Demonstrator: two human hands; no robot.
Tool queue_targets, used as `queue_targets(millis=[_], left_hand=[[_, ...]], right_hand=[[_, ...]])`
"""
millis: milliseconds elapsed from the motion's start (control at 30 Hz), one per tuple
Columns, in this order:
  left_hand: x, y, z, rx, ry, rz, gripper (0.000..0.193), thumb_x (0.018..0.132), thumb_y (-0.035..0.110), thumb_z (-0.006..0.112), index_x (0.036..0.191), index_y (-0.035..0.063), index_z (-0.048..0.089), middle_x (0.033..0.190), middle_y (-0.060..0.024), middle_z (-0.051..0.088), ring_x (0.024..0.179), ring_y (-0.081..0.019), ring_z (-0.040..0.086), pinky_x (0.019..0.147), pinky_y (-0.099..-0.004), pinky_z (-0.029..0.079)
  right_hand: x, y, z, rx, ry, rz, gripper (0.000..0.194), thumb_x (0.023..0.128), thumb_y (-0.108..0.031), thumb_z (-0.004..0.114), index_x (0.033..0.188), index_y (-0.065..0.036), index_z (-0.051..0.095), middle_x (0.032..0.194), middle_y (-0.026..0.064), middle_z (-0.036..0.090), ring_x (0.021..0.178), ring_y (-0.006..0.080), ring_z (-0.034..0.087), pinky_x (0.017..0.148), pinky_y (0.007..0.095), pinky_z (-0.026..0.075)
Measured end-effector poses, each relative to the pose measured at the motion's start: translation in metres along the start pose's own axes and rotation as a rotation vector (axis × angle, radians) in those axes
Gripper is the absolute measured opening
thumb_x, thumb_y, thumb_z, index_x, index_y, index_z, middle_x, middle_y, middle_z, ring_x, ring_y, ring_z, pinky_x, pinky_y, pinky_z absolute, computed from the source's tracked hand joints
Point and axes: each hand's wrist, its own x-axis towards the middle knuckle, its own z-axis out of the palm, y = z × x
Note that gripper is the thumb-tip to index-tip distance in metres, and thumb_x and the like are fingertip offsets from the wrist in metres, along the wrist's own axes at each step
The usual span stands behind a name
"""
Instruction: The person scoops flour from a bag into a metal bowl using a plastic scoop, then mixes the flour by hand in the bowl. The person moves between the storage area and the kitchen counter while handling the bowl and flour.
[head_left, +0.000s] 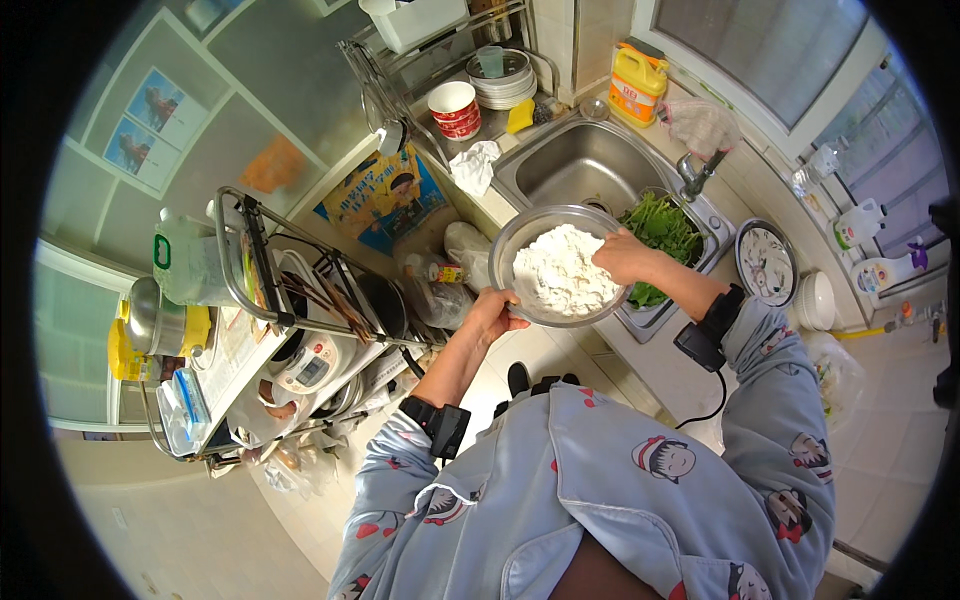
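A round stainless steel bowl (504, 259) is held up in front of me, close to the sink's near edge. Clumpy white flour or loose dough (559, 266) fills much of it. My left hand (495, 315) grips the bowl's rim at the lower left, thumb over the edge. Curled against the dough at the bowl's right side is my right hand (622, 259); its fingertips are partly hidden, so whether it pinches some dough is unclear. Just beyond that hand, leafy greens (660, 221) lie in the right-hand basin.
The steel sink (585, 161) has a faucet (697, 176) at its right rim. Stacked plates (506, 90), a red-and-white tub (455, 112) and a yellow detergent jug (637, 86) stand behind it. A patterned dish (766, 259) and white bowls (816, 300) sit right. A loaded shelf rack (247, 300) is left.
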Motion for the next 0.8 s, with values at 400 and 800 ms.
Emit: queue_targets(millis=[400, 800], left_hand=[[0.002, 0.004, 0.012, 0.066, -0.036, 0.015, 0.033, 0.079, 0.001, 0.053, 0.11, -0.0076, 0.051, 0.09, -0.0171, 0.064, 0.068, -0.0283, 0.067, 0.054, -0.0397, 0.059], [-0.004, 0.013, 0.014, 0.092, -0.068, 0.096, 0.032, 0.08, -0.001, 0.052, 0.11, -0.0132, 0.047, 0.09, -0.0202, 0.063, 0.066, -0.0294, 0.067, 0.051, -0.0412, 0.06]], right_hand=[[0.032, -0.027, 0.027, 0.812, 0.288, 0.024, 0.032, 0.065, -0.012, 0.072, 0.095, -0.005, 0.064, 0.087, 0.0154, 0.066, 0.084, 0.0332, 0.063, 0.07, 0.0387, 0.049], [0.011, -0.011, 0.006, 0.321, 0.29, 0.186, 0.024, 0.075, -0.011, 0.065, 0.099, -0.008, 0.065, 0.1, 0.0109, 0.063, 0.104, 0.029, 0.056, 0.088, 0.0458, 0.037]])
